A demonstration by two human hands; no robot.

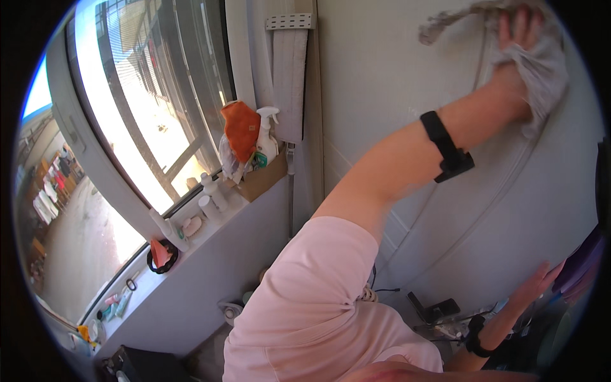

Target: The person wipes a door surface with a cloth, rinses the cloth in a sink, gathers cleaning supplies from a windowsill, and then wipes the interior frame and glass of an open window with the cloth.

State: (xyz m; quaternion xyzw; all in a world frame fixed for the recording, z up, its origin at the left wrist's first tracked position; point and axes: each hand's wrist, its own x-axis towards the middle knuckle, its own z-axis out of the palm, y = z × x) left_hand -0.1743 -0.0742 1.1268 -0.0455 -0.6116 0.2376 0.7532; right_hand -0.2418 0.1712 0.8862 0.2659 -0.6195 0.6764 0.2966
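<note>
My left hand [520,31] is at the upper right, fingers spread and pressing a light grey cloth [544,71] against a white panel [382,62]. Part of the cloth wraps over the wrist, and a loose end trails to the left; the hand is slightly blurred. Lower down on the right, my right hand [542,281] reaches toward the panel with thumb and fingers apart. It is beside purple fabric [580,262], which hides some of the fingertips. I see nothing held in it. Each arm wears a black strap.
A window sill [224,210] on the left bears white bottles [215,191], a brush [192,226] and a cardboard box [265,176] with a spray bottle [267,136] and an orange cloth [241,129]. A flat mop [289,81] stands in the corner. Clutter lies low right, near a black open case [434,310].
</note>
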